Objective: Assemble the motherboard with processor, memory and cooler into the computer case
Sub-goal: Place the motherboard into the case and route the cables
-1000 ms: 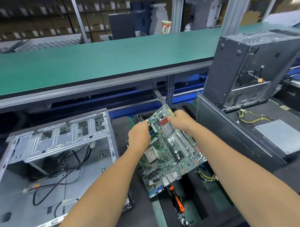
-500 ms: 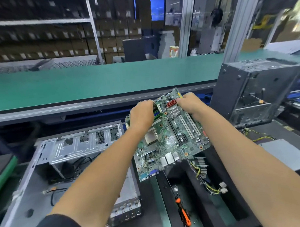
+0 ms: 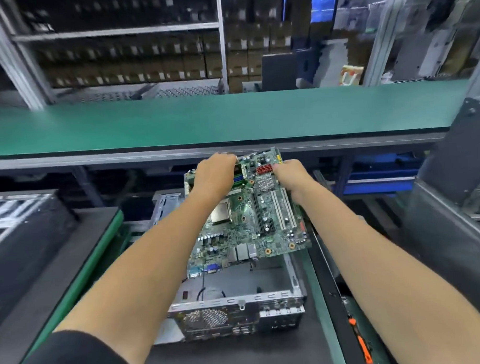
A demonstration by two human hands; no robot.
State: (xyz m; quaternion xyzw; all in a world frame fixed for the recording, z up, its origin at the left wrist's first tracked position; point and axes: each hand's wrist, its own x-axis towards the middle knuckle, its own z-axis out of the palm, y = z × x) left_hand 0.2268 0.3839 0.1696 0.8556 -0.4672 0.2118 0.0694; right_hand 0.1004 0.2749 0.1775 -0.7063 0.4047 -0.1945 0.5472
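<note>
Above the open computer case point(image 3: 264, 284), left hand point(image 3: 214, 174) and right hand point(image 3: 291, 177) both grip the tilted motherboard point(image 3: 251, 222).

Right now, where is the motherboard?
In the head view the motherboard is mid-frame, held by the left hand and right hand above the open computer case.

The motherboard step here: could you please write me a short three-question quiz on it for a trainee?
1. True or false: the motherboard already lies flat inside the case.
2. Which hands hold the board? A) left only B) right only C) both
3. Fill in: the orange-handled tool lies to the ___ of the case.

Key: 1 false, it is held tilted above the case. 2 C, the left hand and right hand grip its far end. 3 right.
</note>
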